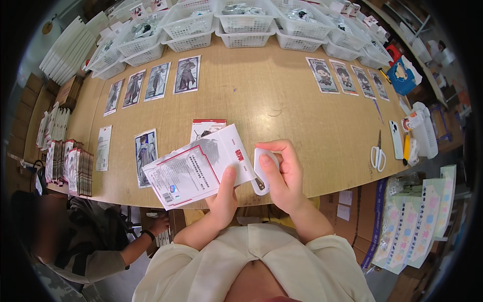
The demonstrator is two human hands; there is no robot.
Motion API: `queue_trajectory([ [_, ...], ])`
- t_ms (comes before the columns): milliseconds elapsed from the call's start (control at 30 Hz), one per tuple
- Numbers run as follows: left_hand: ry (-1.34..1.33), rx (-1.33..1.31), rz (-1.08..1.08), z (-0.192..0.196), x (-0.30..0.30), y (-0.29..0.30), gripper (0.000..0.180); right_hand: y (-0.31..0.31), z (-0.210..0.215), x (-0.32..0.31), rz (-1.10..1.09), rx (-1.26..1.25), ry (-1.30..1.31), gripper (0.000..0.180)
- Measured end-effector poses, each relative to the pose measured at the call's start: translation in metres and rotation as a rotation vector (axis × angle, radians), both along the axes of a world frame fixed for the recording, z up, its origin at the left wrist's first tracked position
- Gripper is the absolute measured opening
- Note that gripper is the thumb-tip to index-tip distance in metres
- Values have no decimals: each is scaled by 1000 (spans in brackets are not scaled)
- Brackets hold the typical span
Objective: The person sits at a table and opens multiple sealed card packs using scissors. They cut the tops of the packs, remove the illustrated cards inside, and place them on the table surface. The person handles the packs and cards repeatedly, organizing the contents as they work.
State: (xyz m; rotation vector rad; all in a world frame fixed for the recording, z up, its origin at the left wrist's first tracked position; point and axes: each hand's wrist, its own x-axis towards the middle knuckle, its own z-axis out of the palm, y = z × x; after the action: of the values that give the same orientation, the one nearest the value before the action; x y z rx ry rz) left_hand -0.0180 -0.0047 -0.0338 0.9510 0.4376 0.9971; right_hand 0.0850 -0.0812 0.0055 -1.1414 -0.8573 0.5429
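Note:
My left hand (223, 200) grips a flat white box (193, 168) by its right end, thumb on top. Red lines, grey artwork and small print cover the box's upturned face. Close to its right end, my right hand (288, 176) pinches a small white rounded plastic piece (262, 189) with a dark slot; its exact kind is unclear. Behind the held box lies a red-edged illustrated packet (209, 124), partly covered. To the left, an illustrated card (146, 151) lies on the table, its lower part overlapped by the box.
White baskets (246, 22) of bagged items line the far edge. Cards lie in rows at left (187, 74) and right (322, 75). Scissors (378, 153), a phone (396, 133) and a yellow-handled tool (406, 149) lie right. Stacked packets (78, 168) stand left; another person's hand (160, 224) is below.

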Motion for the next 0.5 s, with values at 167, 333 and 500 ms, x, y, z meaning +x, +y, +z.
queue_trajectory([
  [167, 142, 19, -90, -2, -7, 4, 41, 0, -1, -3, -39, 17, 56, 17],
  [333, 259, -34, -129, 3, -13, 0, 38, 2, -5, -4, -39, 17, 92, 16],
  [500, 306, -50, -138, 7, -13, 1, 38, 1, -5, -1, -21, -21, 96, 16],
])
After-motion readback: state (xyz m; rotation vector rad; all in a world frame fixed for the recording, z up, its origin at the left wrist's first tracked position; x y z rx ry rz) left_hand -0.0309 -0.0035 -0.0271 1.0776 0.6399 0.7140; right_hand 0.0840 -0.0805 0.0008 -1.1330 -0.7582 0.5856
